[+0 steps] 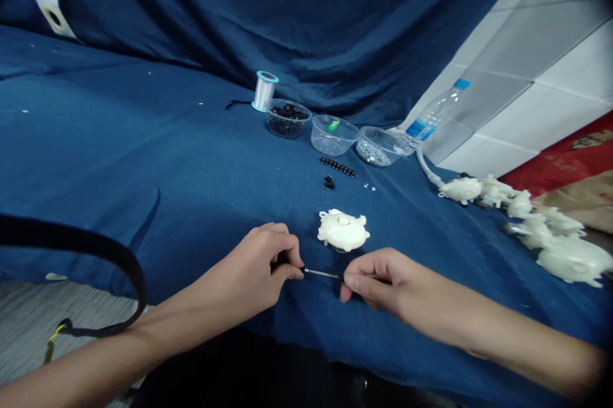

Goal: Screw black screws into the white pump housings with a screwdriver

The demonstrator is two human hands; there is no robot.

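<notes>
Over blue cloth (143, 159), left grip (287, 267), right grip (347, 281), each pinching thin metal rod (323, 274)

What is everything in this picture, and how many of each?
thin tool: one, metal with black tip, between the hands
white piece: one, white, just beyond the hands
white pieces: about six, white, at right
tubs: three, clear, in a row further back
black beads: many, black, in the left tub
silver beads: many, silver, in the right tub
spool: one, clear and pale blue, behind the left tub
bottle: one, clear with blue label, right of the tubs
cloth: one, dark blue, under everything
strap: one, black, lower left
left hand: one, bare, fingers on the tool
right hand: one, bare, fingers on the tool
</notes>
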